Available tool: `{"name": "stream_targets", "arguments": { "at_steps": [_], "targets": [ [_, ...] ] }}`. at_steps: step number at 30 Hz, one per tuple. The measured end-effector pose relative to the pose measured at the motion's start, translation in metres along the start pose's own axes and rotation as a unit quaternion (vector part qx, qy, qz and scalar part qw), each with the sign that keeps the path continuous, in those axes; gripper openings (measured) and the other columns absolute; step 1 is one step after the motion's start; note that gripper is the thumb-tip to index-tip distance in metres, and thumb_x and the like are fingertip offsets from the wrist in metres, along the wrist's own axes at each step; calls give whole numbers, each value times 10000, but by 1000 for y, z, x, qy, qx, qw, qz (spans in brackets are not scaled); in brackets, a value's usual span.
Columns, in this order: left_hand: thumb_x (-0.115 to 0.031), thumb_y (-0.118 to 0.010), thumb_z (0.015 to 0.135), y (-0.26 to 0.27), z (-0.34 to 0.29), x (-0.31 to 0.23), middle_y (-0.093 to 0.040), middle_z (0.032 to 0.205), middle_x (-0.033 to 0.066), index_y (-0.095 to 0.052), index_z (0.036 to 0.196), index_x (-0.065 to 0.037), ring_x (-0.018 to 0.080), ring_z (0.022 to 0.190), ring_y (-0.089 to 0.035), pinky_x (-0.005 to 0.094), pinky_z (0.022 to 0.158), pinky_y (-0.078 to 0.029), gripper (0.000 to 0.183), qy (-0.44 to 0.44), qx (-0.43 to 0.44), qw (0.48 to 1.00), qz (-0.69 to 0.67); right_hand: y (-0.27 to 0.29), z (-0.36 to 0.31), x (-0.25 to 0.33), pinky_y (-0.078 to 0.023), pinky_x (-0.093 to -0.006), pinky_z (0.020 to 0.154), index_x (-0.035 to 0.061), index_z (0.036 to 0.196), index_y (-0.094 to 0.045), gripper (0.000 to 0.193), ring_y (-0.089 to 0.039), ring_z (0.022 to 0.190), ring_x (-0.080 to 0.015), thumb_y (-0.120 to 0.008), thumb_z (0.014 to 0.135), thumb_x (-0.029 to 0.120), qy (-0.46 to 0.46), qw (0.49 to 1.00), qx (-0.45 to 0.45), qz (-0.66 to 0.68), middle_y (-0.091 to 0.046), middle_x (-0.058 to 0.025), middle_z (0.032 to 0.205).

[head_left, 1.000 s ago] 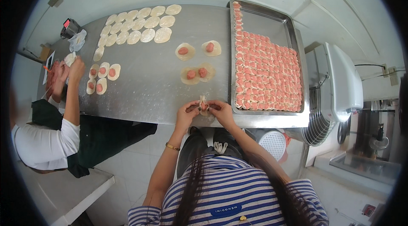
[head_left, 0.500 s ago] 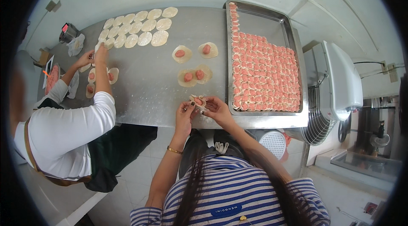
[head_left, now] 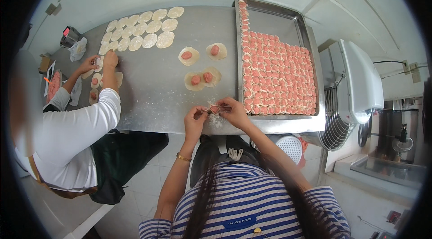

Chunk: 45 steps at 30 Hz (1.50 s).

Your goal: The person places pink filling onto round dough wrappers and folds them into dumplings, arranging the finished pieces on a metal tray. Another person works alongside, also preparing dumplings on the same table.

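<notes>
Between my two hands, just over the near edge of the steel table, is a small dumpling point(head_left: 214, 109) of pale dough round pink filling. My left hand point(head_left: 196, 116) pinches its left side. From the right, my right hand point(head_left: 232, 111) grips the opposite side with bent fingers. Beyond them lie two overlapping wrappers with pink filling, the left wrapper point(head_left: 194, 81) partly under its neighbour. Farther back are two separate filled wrappers, one on the left point(head_left: 188, 56) and one on the right point(head_left: 216, 51). A large metal tray point(head_left: 239, 59) at my right holds rows of open-topped dumplings.
At the left, a co-worker in a white sleeve point(head_left: 85, 124) handles wrappers beside several filled ones. Rows of bare wrappers point(head_left: 150, 40) lie at the back left. A white machine with a wire guard point(head_left: 357, 86) stands right of the tray. Flour dusts the steel table point(head_left: 153, 90).
My hands have drawn slightly apart, with the dough stretched between them and flour scattered below. The co-worker's right hand has shifted lower over the wrappers. The whole view has moved slightly.
</notes>
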<state>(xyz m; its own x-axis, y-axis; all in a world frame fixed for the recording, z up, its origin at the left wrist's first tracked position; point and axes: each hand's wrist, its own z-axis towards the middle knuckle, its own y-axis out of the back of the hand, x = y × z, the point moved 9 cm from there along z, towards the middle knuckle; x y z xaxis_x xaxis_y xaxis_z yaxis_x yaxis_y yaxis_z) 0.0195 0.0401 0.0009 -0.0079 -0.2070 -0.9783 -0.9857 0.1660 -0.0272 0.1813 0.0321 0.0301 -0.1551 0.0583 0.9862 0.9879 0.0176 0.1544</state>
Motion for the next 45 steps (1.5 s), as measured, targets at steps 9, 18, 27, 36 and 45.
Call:
{"name": "stream_targets", "arguments": {
  "at_steps": [9,18,27,36,45],
  "targets": [
    [40,-676,747,-12,-4,-17,-650,980,135,-561,926,16,223,859,-665,310,724,-543,214,-97,33,978,180,-9,3,16,-500,-375,693,-16,955,-611,270,-625,784,-321,-575,690,-49,95,967,25,-236,-609,-159,857],
    [-11,-696,748,-17,-9,-31,-677,883,136,-593,1001,-2,214,813,-681,297,711,-537,274,-90,66,959,262,-17,3,7,-470,-415,701,0,889,-619,197,-598,772,-359,-562,701,-14,94,958,57,-264,-608,-151,813],
    [-141,-740,720,-15,-5,-21,-668,754,100,-632,874,-53,235,711,-661,341,631,-498,208,-68,83,941,320,-21,-4,17,-463,-422,703,8,830,-603,147,-579,821,-363,-563,693,-25,145,956,36,-253,-589,-145,830],
    [-210,-771,687,-25,-4,-22,-654,735,86,-598,860,-69,265,716,-647,382,616,-485,283,-40,82,897,432,-33,-6,5,-465,-427,714,19,852,-614,163,-570,811,-376,-567,701,-18,116,956,99,-249,-571,-160,820],
    [-103,-760,686,-27,-5,-16,-662,766,119,-600,914,-33,248,721,-660,343,635,-503,287,-43,107,938,327,-26,-8,5,-466,-423,733,19,908,-622,197,-578,854,-370,-602,713,11,89,967,78,-225,-591,-160,878]
  ]
}}
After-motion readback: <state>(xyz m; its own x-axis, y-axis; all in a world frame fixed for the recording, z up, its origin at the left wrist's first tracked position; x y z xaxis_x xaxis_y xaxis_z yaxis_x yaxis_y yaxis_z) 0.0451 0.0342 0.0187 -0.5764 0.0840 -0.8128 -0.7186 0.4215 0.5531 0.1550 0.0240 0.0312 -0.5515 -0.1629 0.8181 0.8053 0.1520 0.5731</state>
